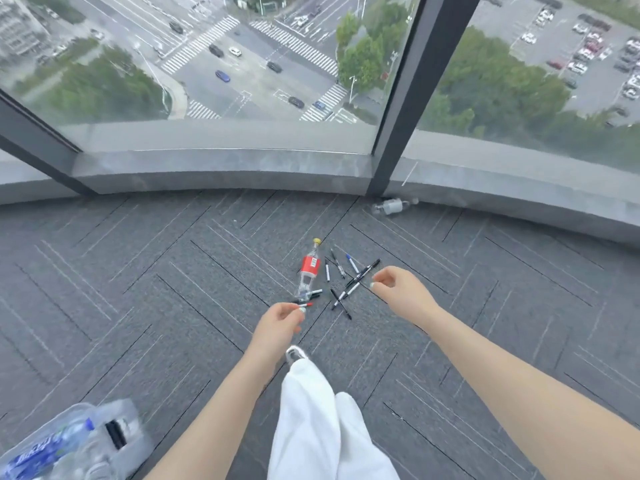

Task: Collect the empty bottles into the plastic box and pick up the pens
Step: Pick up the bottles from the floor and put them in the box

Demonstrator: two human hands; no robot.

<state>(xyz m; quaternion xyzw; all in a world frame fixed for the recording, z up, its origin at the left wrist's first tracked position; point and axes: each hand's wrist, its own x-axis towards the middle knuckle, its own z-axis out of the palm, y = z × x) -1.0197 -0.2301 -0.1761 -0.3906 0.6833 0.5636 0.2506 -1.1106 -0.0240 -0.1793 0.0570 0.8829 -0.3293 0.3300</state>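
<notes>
head cam, both hands empty over pens point(341, 282), bottle point(309, 270) beside, carpet point(138, 271) open

Both bare arms reached forward and down. The left hand point(280, 320) was loosely curled, fingertips pinched together. The right hand point(401, 289) was further forward, fingers curled, thumb meeting forefinger.

At seven o'clock the plastic box point(69, 445) runs off my bottom and left edges, smeared; I can't count the bottles inside. At one o'clock, the clear bottle point(393, 206) by the sill is too blurred to read. The red-tipped pen point(304, 305) is partly hidden behind my left hand point(280, 322).
</notes>
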